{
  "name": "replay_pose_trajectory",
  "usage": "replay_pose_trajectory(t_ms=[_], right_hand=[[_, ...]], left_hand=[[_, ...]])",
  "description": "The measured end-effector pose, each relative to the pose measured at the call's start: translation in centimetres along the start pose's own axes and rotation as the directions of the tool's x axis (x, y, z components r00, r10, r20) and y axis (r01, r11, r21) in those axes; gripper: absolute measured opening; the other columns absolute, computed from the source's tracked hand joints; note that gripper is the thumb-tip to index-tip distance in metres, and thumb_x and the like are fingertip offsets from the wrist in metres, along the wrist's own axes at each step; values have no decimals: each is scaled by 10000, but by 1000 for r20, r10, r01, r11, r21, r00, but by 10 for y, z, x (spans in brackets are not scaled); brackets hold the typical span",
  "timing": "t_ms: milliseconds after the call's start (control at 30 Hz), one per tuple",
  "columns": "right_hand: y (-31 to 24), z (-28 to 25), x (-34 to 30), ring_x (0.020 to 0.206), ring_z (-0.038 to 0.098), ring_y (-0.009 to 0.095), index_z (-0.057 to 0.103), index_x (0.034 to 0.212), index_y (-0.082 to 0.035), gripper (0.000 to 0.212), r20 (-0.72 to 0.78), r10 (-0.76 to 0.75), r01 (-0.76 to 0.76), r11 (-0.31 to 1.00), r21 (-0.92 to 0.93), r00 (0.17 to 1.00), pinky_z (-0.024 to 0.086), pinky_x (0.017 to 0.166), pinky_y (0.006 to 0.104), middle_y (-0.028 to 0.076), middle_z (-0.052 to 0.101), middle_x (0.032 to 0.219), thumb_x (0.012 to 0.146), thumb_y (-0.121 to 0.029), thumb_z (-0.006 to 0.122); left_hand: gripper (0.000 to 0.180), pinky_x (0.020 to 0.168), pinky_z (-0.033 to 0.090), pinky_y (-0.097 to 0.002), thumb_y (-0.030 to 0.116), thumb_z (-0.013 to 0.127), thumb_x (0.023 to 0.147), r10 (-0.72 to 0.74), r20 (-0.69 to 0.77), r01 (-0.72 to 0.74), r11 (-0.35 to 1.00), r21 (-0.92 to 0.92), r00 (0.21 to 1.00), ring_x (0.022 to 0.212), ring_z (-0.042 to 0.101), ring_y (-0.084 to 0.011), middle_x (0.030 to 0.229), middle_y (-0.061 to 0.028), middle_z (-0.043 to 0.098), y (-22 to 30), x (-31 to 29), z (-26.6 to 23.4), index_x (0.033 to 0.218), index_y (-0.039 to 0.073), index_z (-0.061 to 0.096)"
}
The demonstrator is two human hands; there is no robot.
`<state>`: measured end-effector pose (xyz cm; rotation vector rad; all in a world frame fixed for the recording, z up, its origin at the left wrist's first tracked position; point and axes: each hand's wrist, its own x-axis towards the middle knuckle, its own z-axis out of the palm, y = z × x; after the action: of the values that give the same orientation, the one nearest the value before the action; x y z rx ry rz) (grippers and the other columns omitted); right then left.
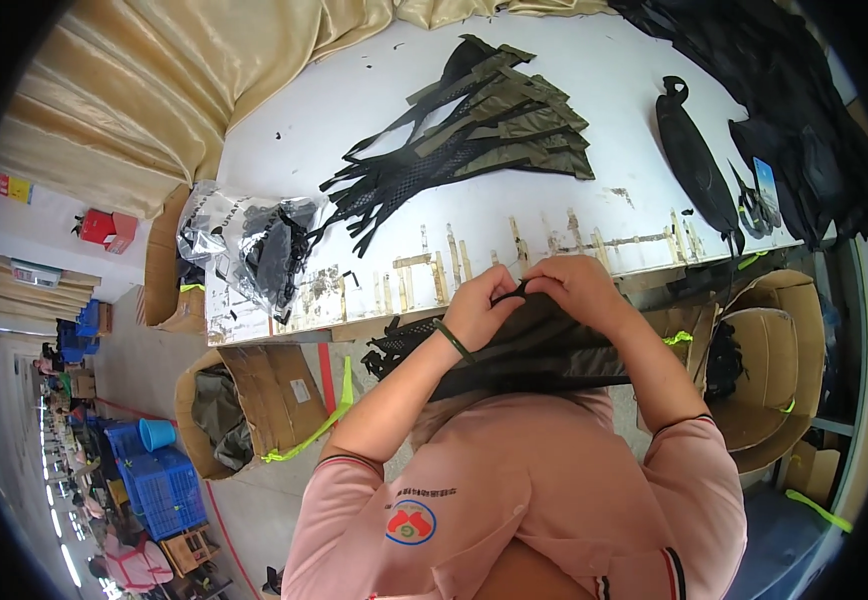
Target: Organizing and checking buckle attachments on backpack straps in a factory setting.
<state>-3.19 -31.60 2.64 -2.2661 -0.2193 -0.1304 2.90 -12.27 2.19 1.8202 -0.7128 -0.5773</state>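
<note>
At the table's near edge, my left hand (pixel 476 308) and my right hand (pixel 576 288) are close together. Their fingers pinch a narrow black strip between them. The strip seems to belong to the dark olive and black mesh fabric piece (pixel 564 345) draped over my lap. Both hands are closed on it, and the fingers cover the exact spot they grip. Beyond them, several olive fabric pieces with black mesh straps (pixel 494 125) lie fanned out on the white table (pixel 304 140).
A clear plastic bag (pixel 244 235) with black parts sits at the table's left. On the right lie a long black fabric piece (pixel 696 160), scissors (pixel 749 208) and a black fabric heap (pixel 814 150). Cardboard boxes (pixel 279 395) (pixel 779 350) flank me; blue crates (pixel 159 490) stand farther left.
</note>
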Motion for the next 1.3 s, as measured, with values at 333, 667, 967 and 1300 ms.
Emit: replay_pose_trajectory(t_ms=[333, 667, 967, 1300], right_hand=[[49, 27, 0, 618, 532, 201, 577, 738, -7, 164, -406, 307, -203, 938, 280, 861, 424, 581, 331, 103, 579, 702, 801, -143, 643], [-5, 2, -15, 675, 519, 72, 615, 787, -23, 152, 160, 258, -301, 868, 394, 953, 426, 616, 230, 9, 587, 702, 812, -161, 675], [-6, 4, -7, 718, 571, 86, 665, 934, -9, 156, 365, 233, -432, 419, 799, 901, 453, 639, 225, 20, 639, 809, 860, -130, 603], [-16, 28, -14, 794, 564, 87, 583, 928, -41, 105, 435, -12, -427, 163, 889, 901, 451, 704, 250, -14, 591, 855, 870, -128, 599]], left_hand=[[61, 591, 430, -442, 43, 573, 769, 367, 141, -389, 799, 459, 919, 678, 544, -343, 752, -111, 505, 0, -35, 33, 791, 77, 527], [93, 619, 464, -393, -28, 590, 753, 259, -62, -227, 922, 315, 964, 732, 566, -351, 783, -147, 543, -4, -38, 13, 826, 28, 570], [35, 644, 411, -181, 17, 607, 873, -90, 62, 105, 944, -314, 994, 709, 503, -24, 769, 30, 583, 11, -22, -8, 896, 19, 582], [122, 725, 458, -197, -8, 562, 891, -68, -70, 21, 845, -534, 995, 781, 556, -59, 860, -1, 626, 3, -21, -19, 1008, -4, 600]])
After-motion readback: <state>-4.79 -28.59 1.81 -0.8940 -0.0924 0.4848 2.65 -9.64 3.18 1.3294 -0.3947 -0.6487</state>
